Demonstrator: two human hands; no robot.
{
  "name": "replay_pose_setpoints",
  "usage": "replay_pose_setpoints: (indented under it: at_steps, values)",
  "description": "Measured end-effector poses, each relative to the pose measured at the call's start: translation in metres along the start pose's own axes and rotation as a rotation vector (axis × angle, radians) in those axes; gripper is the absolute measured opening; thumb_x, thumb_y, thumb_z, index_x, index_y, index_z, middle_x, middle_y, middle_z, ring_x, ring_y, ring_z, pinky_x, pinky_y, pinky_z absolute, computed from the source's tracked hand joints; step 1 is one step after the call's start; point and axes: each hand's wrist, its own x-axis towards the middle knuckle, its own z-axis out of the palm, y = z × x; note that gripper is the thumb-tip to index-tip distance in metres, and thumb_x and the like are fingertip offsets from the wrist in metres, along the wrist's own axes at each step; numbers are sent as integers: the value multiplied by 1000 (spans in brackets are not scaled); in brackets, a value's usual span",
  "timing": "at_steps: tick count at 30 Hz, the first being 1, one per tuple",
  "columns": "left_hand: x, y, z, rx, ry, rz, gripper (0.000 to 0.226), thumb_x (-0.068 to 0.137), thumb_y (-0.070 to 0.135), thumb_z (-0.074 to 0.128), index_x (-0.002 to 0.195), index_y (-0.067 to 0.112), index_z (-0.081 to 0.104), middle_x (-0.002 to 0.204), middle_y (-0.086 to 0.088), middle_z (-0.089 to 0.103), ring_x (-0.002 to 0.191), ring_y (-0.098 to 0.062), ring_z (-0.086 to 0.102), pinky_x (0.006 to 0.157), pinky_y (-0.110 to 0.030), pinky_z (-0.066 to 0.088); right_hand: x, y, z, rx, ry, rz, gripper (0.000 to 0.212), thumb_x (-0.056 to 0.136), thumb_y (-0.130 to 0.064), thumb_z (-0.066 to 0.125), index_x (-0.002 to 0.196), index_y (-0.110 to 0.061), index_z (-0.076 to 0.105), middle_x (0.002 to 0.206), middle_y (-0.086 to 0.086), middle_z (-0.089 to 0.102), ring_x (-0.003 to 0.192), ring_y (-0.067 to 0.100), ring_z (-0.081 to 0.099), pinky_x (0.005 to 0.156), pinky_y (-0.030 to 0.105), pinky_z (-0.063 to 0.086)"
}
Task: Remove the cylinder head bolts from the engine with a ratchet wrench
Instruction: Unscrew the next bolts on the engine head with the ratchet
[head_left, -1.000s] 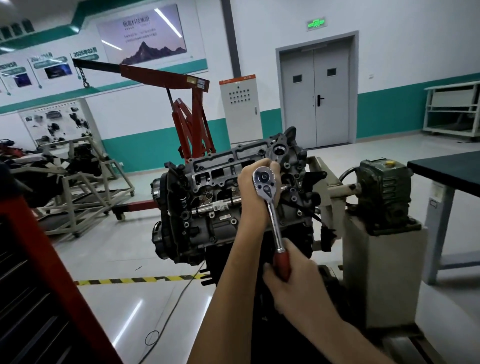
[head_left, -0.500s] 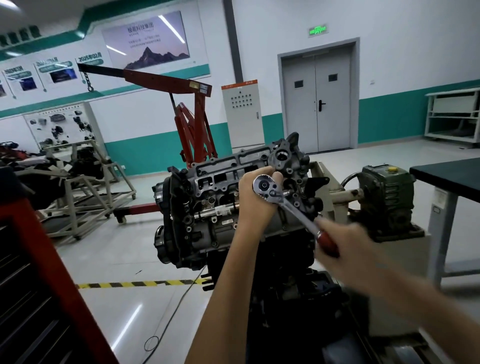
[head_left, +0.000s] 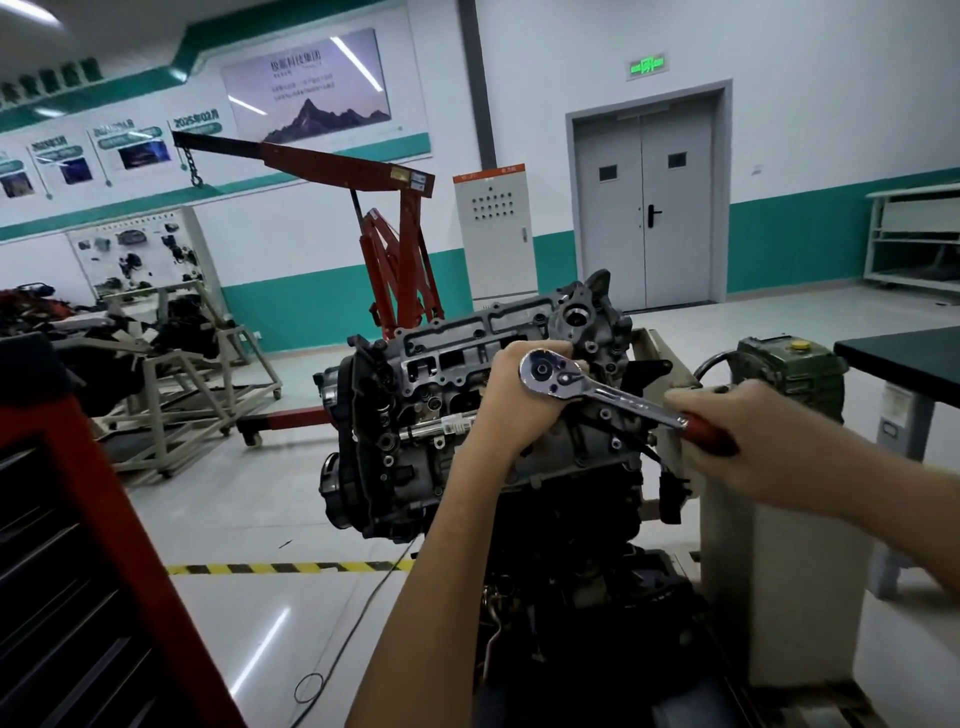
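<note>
- Head view: the ratchet wrench (head_left: 613, 399) lies across the upper right part of the cylinder head (head_left: 447, 364). Its round chrome head sits toward the middle, and its red grip points down and to the right.
- The left hand (head_left: 519, 400) is curled behind and beneath the wrench's round head. It probably keeps the socket square on a cylinder head bolt so the drive cannot slip off. This hand hides both socket and bolt.
- The right hand (head_left: 753, 441) is wrapped round the red grip at the far end, where a pull gives the most leverage.
- The hands are apart, each clamped on one end of the same tool.
- The engine (head_left: 395, 467) hangs on a grey stand (head_left: 779, 571), turned so that the top face of the cylinder head leans toward the person. This seems meant to bring the bolts within easy reach.
- A chrome bar (head_left: 441, 427) rests on the cylinder head just left of the left hand, with neither hand holding it. It is perhaps a spare extension kept handy.
- How many bolts are already out cannot be told.
</note>
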Motion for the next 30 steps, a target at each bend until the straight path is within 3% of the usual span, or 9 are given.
replay_pose_setpoints:
  at_steps: [3,7,11,14,17,22,25,27,30]
  values:
    - [-3,-1,8,-73,68,-23,48,86,-3,59,48,11,32,50,3,31,51,-13,30,54,-28,26,-4,-3,11,36,34,66,23,81,-7,61,82,-27,49,59,-4,56,47,6,55,50,25,51]
    - [-3,-1,22,-133,254,-51,48,88,2,58,49,16,34,47,6,30,47,-9,28,49,-25,25,-23,-60,77,522,279,177,34,76,-2,65,67,-27,45,46,-6,47,40,4,44,42,12,35]
    - [-1,1,29,-153,334,-56,44,89,0,58,55,15,34,50,4,28,45,-4,25,48,-16,22,-17,-96,116,907,296,261,37,80,-3,59,68,-36,49,45,-9,45,35,4,41,39,17,36]
    - [-7,-4,17,-80,251,-41,46,90,3,58,54,19,36,48,11,31,46,-3,27,49,-22,24,-17,-70,93,617,272,169,32,76,3,59,67,-24,45,44,-8,45,36,5,39,39,11,32]
    - [-14,-3,4,-53,165,46,47,92,7,60,53,21,37,45,11,34,46,-5,29,47,-24,25,-11,-27,44,282,75,41,31,78,0,60,74,-28,48,52,-2,51,42,9,48,43,20,44]
    - [-10,3,15,-78,267,42,52,94,10,56,49,16,31,46,2,29,46,-12,26,47,-31,23,5,3,2,-75,57,12,25,81,-8,59,82,-31,48,57,-9,55,46,2,55,48,22,50]
    - [-11,1,25,-177,371,25,50,96,10,54,49,7,37,45,6,32,44,-11,30,43,-32,25,-13,-25,43,217,172,95,14,78,-3,63,81,-14,56,52,-4,52,44,5,53,47,19,48]
    - [-9,3,30,-231,427,20,47,95,7,54,51,5,40,46,8,31,43,-6,28,42,-25,24,-21,-55,75,467,267,182,15,77,-2,64,76,-14,53,45,-5,47,38,3,46,39,11,36]
    - [-8,7,33,-174,470,51,47,95,4,53,52,13,34,47,6,28,43,-4,23,46,-18,23,-16,-97,112,880,297,263,20,80,-2,61,81,-21,54,51,-10,51,41,2,44,43,16,38]
